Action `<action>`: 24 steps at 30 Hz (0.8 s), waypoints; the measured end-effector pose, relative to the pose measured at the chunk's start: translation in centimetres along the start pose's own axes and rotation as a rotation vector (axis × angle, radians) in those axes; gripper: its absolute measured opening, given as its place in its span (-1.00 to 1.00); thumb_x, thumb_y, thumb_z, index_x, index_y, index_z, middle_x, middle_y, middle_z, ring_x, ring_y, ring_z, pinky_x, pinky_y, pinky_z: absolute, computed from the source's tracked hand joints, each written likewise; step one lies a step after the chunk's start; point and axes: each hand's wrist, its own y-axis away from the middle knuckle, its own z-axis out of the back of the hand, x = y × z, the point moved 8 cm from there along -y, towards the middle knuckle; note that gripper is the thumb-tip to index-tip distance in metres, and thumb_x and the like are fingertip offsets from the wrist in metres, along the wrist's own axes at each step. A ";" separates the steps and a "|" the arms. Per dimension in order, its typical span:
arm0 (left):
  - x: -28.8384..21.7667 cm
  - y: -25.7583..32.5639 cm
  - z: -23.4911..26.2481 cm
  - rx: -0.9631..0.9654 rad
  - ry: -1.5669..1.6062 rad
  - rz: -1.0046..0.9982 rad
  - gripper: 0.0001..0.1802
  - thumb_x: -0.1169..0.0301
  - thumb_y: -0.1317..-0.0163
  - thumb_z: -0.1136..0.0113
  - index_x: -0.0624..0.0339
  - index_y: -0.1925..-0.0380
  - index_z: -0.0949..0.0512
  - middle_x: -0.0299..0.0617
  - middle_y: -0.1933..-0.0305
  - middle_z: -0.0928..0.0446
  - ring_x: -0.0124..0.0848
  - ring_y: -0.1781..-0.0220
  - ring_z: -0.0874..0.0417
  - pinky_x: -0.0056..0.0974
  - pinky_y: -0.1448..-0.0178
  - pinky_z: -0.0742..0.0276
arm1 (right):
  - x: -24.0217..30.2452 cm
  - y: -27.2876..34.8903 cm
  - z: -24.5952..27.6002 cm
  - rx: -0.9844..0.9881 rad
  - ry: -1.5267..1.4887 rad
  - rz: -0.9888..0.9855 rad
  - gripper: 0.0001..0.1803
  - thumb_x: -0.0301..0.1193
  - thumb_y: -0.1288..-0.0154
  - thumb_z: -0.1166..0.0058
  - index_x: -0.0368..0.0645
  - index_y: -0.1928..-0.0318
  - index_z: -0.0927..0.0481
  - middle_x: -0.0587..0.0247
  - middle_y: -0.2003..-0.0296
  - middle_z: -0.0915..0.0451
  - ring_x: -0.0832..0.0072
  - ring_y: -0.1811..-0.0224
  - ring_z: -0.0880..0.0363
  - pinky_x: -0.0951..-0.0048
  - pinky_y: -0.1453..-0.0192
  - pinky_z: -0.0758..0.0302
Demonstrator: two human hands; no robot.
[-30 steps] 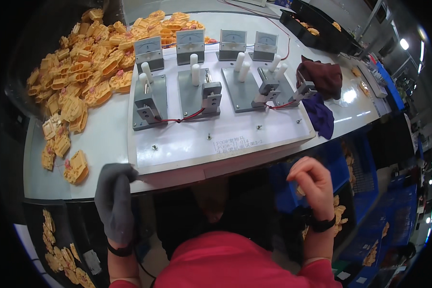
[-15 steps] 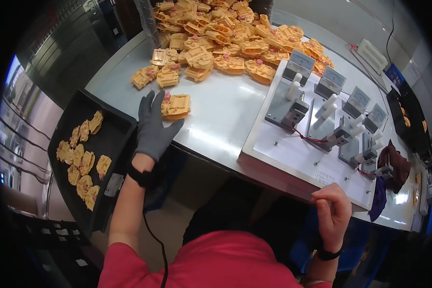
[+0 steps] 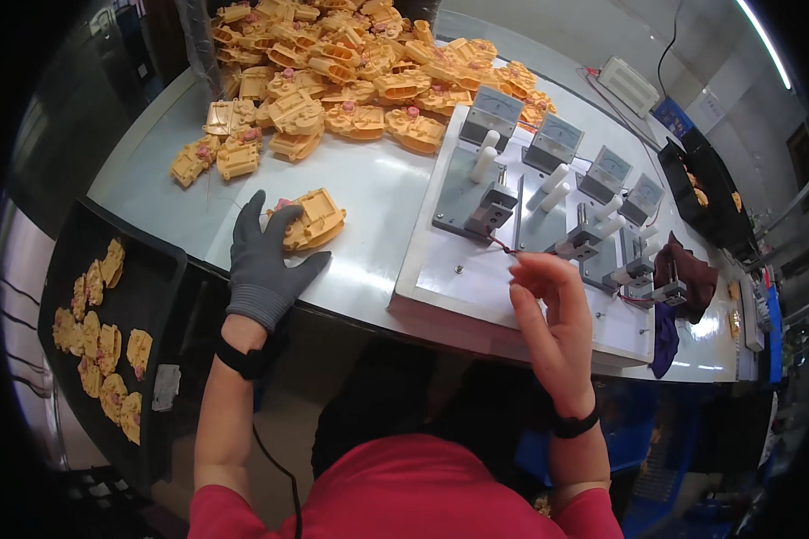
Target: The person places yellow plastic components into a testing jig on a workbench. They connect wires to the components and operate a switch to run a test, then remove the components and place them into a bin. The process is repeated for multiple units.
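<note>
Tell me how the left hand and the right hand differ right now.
The left hand wears a gray glove; the right hand is bare.
The left hand's fingers are spread; the right hand's are curled.
The left hand is at a loose orange part; the right hand is by the front of the white board.
Both have a dark band at the wrist.
</note>
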 end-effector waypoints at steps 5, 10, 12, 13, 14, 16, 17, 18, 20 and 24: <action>0.6 -0.9 -1.3 0.133 0.299 0.123 -0.25 0.08 0.02 -0.52 -0.04 -0.19 -0.46 0.04 -0.18 -0.35 -0.02 -0.19 -0.51 -0.08 -0.24 -0.52 | -1.3 -2.0 -1.4 -0.086 -0.088 -0.042 -0.49 -0.58 -0.38 -0.15 -0.26 -0.31 -0.36 0.14 -0.11 -0.50 0.48 -0.04 -0.53 0.47 -0.08 -0.49; -0.8 -1.0 -1.2 0.092 0.241 0.169 -0.12 0.11 0.12 -0.60 0.07 -0.22 -0.41 -0.02 -0.11 -0.35 -0.11 -0.10 -0.54 -0.09 -0.21 -0.56 | -1.8 -2.4 -2.1 -0.146 -0.074 -0.015 -0.55 -0.58 -0.37 -0.15 -0.29 -0.23 -0.39 0.15 -0.06 -0.49 0.49 0.00 -0.51 0.45 -0.07 -0.49; -0.9 -0.8 -1.6 0.097 0.220 0.178 -0.11 0.09 0.15 -0.61 0.08 -0.20 -0.40 -0.02 -0.13 -0.34 -0.09 -0.08 -0.54 -0.08 -0.21 -0.55 | -2.3 -1.7 -1.8 -0.178 -0.014 0.016 -0.62 -0.58 -0.36 -0.16 -0.28 -0.15 -0.44 0.17 0.00 -0.50 0.49 0.03 -0.50 0.44 -0.06 -0.49; -1.0 -0.8 -1.5 0.114 0.231 0.188 -0.11 0.07 0.16 -0.62 0.09 -0.18 -0.40 -0.02 -0.15 -0.34 -0.06 -0.08 -0.53 -0.06 -0.21 -0.54 | -2.1 -1.5 -1.7 -0.164 0.090 0.030 -0.72 -0.58 -0.32 -0.18 -0.27 -0.01 -0.49 0.16 0.08 -0.51 0.42 0.08 -0.50 0.39 -0.03 -0.48; -1.1 -0.7 -1.7 0.130 0.241 0.198 -0.11 0.06 0.18 -0.62 0.10 -0.16 -0.41 -0.01 -0.17 -0.33 -0.04 -0.08 -0.53 -0.04 -0.21 -0.53 | -1.4 -1.4 -2.0 -0.094 0.213 0.047 -0.73 -0.57 -0.31 -0.18 -0.28 0.00 -0.50 0.13 0.09 -0.51 0.35 0.07 -0.50 0.36 -0.04 -0.48; -1.3 -0.4 -1.3 -0.009 0.227 0.086 -0.11 0.07 0.18 -0.63 0.12 -0.15 -0.41 -0.02 -0.17 -0.37 -0.05 -0.08 -0.55 -0.04 -0.20 -0.54 | -0.3 -1.5 -3.0 0.017 0.365 0.062 -0.75 -0.55 -0.30 -0.19 -0.26 0.02 -0.54 0.04 0.10 -0.52 0.13 0.04 -0.51 0.27 -0.08 -0.47; -1.5 0.0 -1.0 -0.078 0.218 0.030 -0.12 0.08 0.18 -0.64 0.13 -0.14 -0.41 -0.02 -0.17 -0.39 -0.06 -0.07 -0.55 -0.04 -0.19 -0.54 | -0.4 -1.4 -3.3 0.040 0.385 0.054 -0.75 -0.54 -0.30 -0.20 -0.26 0.02 -0.56 0.04 0.10 -0.52 0.12 0.03 -0.51 0.25 -0.09 -0.47; -1.4 0.0 -1.3 -0.034 0.257 0.062 -0.13 0.09 0.18 -0.64 0.13 -0.13 -0.41 -0.03 -0.15 -0.41 -0.07 -0.07 -0.56 -0.05 -0.18 -0.55 | -0.5 -1.5 -3.5 0.060 0.406 0.050 -0.76 -0.53 -0.30 -0.20 -0.25 0.03 -0.57 0.03 0.10 -0.52 0.10 0.01 -0.51 0.23 -0.10 -0.46; -1.2 0.2 -1.8 0.054 0.333 0.125 -0.14 0.10 0.18 -0.65 0.14 -0.12 -0.42 -0.04 -0.11 -0.46 -0.09 -0.08 -0.58 -0.08 -0.16 -0.56 | -0.8 -1.5 -3.9 0.097 0.434 0.043 -0.80 -0.50 -0.29 -0.24 -0.22 0.09 -0.62 0.05 0.11 -0.53 0.10 0.00 -0.51 0.20 -0.13 -0.45; -1.5 0.4 -0.5 -0.072 0.435 0.078 -0.13 0.21 0.16 -0.66 0.14 -0.16 -0.39 -0.10 -0.06 -0.49 -0.18 -0.07 -0.60 -0.19 -0.11 -0.59 | -0.9 -1.7 -4.4 0.085 0.478 0.056 -0.84 -0.47 -0.27 -0.27 -0.20 0.15 -0.64 0.10 0.16 -0.54 0.14 0.04 -0.52 0.22 -0.10 -0.45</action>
